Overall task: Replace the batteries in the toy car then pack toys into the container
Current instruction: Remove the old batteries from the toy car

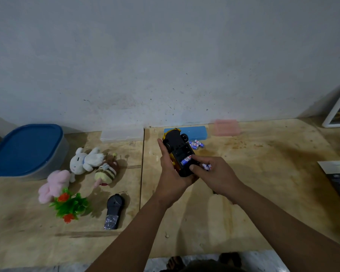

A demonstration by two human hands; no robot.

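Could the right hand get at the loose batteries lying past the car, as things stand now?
Probably yes, but not at once. The loose batteries lie uncovered on the table, beyond the toy car. The right hand is busy at the car's battery bay and already holds batteries, so it would need to finish first.

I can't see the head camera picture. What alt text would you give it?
Two bare hands hold an upturned yellow toy car over a wooden table: the left hand cradles it while the right hand presses a battery into its open underside. Loose batteries lie behind it; plush toys and a blue-lidded container sit to the left.
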